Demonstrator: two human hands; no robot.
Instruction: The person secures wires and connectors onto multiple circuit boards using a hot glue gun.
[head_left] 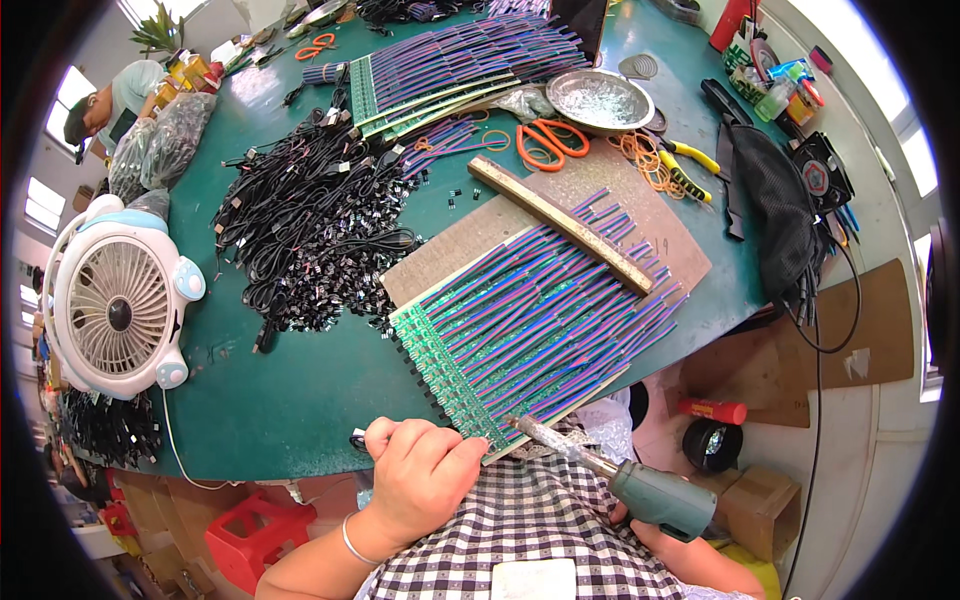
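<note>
Left hand [425, 475] is clenched just beside the near end of the green circuit strip [450, 385], at the near edge of the table [330, 400]; whether its hidden fingertips pinch something, I cannot tell. Right hand [650, 540], partly hidden, grasps the green-handled tool [665, 500], whose metal barrel points up and left, its tip over or on the strip's near end; the contact is not clear. So the strip lies forward of both hands, and the left one is nearer. Its long axis runs from the near edge obliquely away to the left. From it the purple-blue wires [560, 320] spread to the right and away, under a wooden bar [560, 225] and over a brown board [440, 265]. Farther, black cables [300, 220] are heaped left of the board, and orange-handled scissors [550, 145] lie before a metal dish [600, 100]. Toward the far edge is a second wired panel [460, 65].
</note>
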